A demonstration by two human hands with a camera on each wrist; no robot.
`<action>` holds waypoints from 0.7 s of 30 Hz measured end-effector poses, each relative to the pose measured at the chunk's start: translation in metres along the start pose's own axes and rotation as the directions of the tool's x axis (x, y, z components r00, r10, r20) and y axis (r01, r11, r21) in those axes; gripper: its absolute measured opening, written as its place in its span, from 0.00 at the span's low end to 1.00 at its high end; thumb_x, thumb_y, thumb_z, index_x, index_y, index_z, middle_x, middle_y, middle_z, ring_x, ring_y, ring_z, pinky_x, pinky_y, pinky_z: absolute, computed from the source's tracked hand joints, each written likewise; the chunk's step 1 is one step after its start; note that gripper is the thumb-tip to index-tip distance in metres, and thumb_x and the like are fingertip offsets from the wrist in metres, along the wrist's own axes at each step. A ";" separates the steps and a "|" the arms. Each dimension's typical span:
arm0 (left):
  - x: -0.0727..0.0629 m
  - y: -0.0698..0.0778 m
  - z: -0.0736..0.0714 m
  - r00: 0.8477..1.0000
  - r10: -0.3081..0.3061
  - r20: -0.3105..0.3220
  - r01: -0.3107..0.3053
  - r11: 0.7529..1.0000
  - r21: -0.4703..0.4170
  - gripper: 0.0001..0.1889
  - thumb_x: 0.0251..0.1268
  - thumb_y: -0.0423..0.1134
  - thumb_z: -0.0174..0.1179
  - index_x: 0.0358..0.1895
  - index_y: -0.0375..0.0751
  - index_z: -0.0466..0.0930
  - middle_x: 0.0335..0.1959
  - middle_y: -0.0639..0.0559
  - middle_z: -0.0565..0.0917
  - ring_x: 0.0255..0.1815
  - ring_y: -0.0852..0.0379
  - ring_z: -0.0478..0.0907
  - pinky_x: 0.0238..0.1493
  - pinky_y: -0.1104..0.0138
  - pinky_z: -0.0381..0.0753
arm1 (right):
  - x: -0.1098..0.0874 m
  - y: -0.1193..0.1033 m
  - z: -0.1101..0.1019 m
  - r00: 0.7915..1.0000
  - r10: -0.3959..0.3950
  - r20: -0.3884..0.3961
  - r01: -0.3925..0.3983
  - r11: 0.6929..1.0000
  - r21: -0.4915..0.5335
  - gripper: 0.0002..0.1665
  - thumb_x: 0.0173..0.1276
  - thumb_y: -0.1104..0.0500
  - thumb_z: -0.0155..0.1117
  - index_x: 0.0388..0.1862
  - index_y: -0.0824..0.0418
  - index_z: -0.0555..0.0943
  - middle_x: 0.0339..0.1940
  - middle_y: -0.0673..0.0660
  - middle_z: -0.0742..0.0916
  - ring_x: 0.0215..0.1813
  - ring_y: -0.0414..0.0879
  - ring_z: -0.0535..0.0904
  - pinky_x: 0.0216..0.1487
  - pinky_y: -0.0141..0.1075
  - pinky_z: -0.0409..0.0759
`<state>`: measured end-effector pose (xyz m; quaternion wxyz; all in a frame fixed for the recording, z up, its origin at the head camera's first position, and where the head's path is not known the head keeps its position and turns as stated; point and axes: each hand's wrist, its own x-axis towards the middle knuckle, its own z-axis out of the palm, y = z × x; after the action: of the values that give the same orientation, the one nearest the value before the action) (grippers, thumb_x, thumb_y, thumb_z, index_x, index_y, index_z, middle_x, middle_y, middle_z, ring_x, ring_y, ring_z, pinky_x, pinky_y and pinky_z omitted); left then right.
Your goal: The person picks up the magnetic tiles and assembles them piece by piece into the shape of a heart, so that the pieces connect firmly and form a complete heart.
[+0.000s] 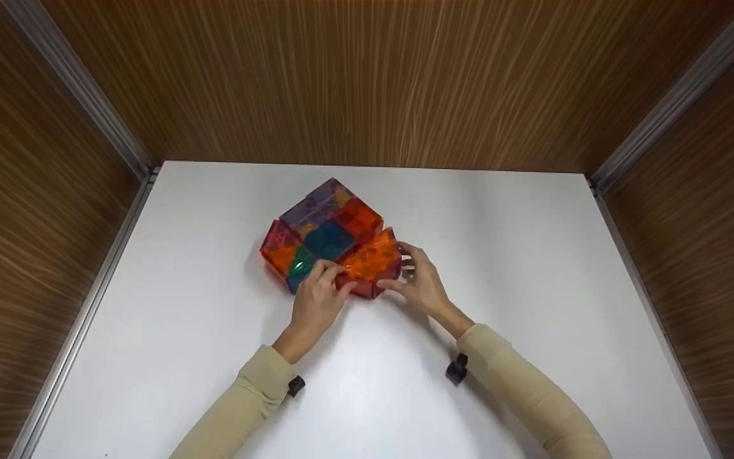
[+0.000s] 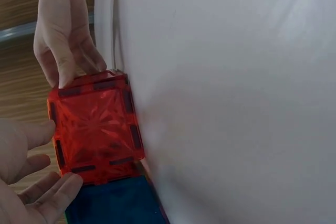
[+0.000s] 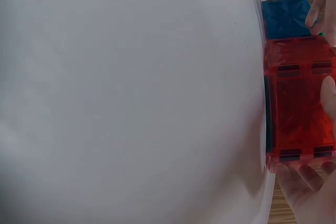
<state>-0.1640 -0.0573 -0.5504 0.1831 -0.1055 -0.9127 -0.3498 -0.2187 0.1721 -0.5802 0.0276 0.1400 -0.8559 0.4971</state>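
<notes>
A low hollow structure of translucent magnetic tiles (image 1: 330, 241) sits on the white table, in purple, teal, orange, green and red. My left hand (image 1: 317, 298) pinches its front edge, the thumb at the front side and fingertips on top near the orange tile (image 1: 373, 255). My right hand (image 1: 424, 280) grips the front right corner, the thumb in front and the fingers around the right side. In the left wrist view a red tile (image 2: 94, 127) faces out beside a blue tile (image 2: 118, 203). Part of the red side (image 3: 302, 114) is covered by my right thumb in the right wrist view.
The white table (image 1: 532, 255) surrounds the structure. Wood-grain panels (image 1: 367, 83) stand at the back and both sides, with metal rails (image 1: 86, 95) at the corners. A small black device (image 1: 457, 370) sits at my right wrist, another (image 1: 296, 386) at my left.
</notes>
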 end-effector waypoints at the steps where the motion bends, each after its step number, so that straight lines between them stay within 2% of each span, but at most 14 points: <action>1: 0.001 0.000 -0.001 1.000 -0.005 0.000 0.005 1.000 -0.007 0.18 0.61 0.40 0.77 0.51 0.35 0.89 0.45 0.41 0.85 0.43 0.47 0.88 0.52 0.61 0.90 | 0.002 0.000 0.001 1.000 -0.002 0.001 0.002 1.000 0.009 0.53 0.57 0.55 0.86 0.77 0.65 0.69 0.69 0.66 0.81 0.60 0.60 0.84 0.61 0.53 0.86; 6: 0.009 -0.002 -0.011 0.999 -0.042 -0.016 0.041 0.997 -0.059 0.17 0.63 0.40 0.76 0.51 0.34 0.88 0.45 0.40 0.85 0.46 0.44 0.89 0.53 0.59 0.90 | 0.008 0.001 0.001 0.999 0.008 0.033 -0.009 1.000 0.023 0.55 0.57 0.54 0.86 0.79 0.65 0.67 0.68 0.68 0.81 0.59 0.62 0.85 0.62 0.54 0.86; 11: 0.018 -0.017 -0.029 0.993 -0.084 -0.088 0.077 0.994 -0.083 0.18 0.63 0.42 0.77 0.51 0.33 0.88 0.46 0.39 0.86 0.48 0.43 0.88 0.56 0.54 0.89 | 0.015 0.000 -0.009 0.991 0.064 0.116 -0.073 0.994 0.079 0.59 0.58 0.53 0.85 0.83 0.62 0.62 0.73 0.65 0.78 0.65 0.62 0.82 0.67 0.56 0.83; 16: 0.022 -0.033 -0.043 0.975 -0.197 -0.099 0.194 0.980 -0.046 0.26 0.62 0.47 0.77 0.57 0.33 0.85 0.55 0.35 0.82 0.58 0.38 0.80 0.65 0.49 0.83 | 0.034 -0.005 -0.019 0.987 0.052 0.151 -0.067 0.993 0.093 0.53 0.68 0.53 0.78 0.83 0.66 0.60 0.78 0.67 0.74 0.72 0.63 0.77 0.72 0.58 0.79; 21: 0.018 -0.041 -0.045 0.951 -0.299 -0.083 0.298 0.954 -0.026 0.35 0.64 0.48 0.76 0.67 0.30 0.76 0.67 0.28 0.71 0.67 0.32 0.72 0.72 0.42 0.77 | 0.064 -0.010 -0.020 0.985 0.073 0.155 -0.089 0.991 0.102 0.43 0.75 0.52 0.69 0.82 0.65 0.64 0.78 0.69 0.74 0.74 0.65 0.77 0.74 0.57 0.77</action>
<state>-0.1821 -0.1168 -0.5368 0.1666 0.0478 -0.9071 -0.3837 -0.2793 0.1713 -0.5495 -0.0652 0.1437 -0.8322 0.5316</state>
